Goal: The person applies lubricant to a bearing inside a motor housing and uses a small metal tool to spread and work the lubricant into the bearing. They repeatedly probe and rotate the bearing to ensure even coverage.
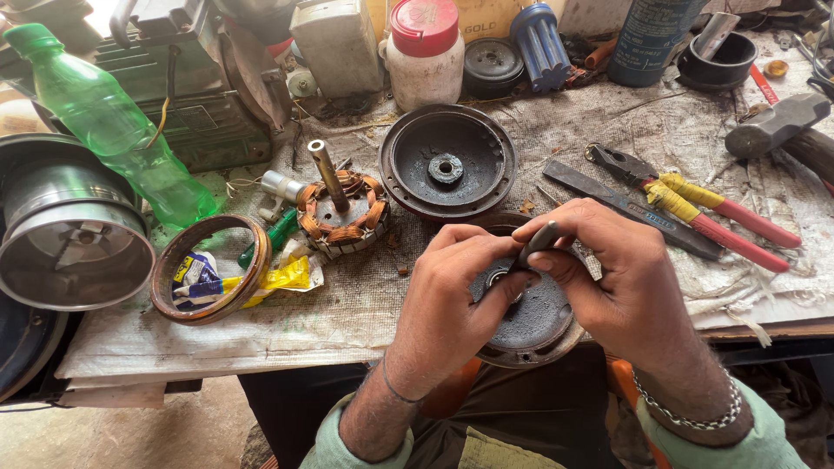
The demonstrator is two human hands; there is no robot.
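Dark round metal motor cover (530, 317) resting at near table edge; left hand (452, 291) steadying it, fingers curled on hub; right hand (621, 278) pinching thin grey metal rod (539, 241); rod risking slipping off hub, cover tipping off edge

Both hands (460, 287) (608, 278) close together, fingers curled

Pale green sleeves (764, 439) pushed up; chain bracelet (695, 419) right wrist; thin dark thread (395, 393) left wrist.

Workbench, head view: left hand (452, 291) and right hand (608, 278) meet over a dark round motor cover (530, 326) at 6 o'clock, right hand pinching a grey metal rod (539, 243); second cover (447, 162) at 12, copper-wound stator (340, 213) at 10, red-handled pliers (695, 204) at 2, green bottle (109, 122) at 10.
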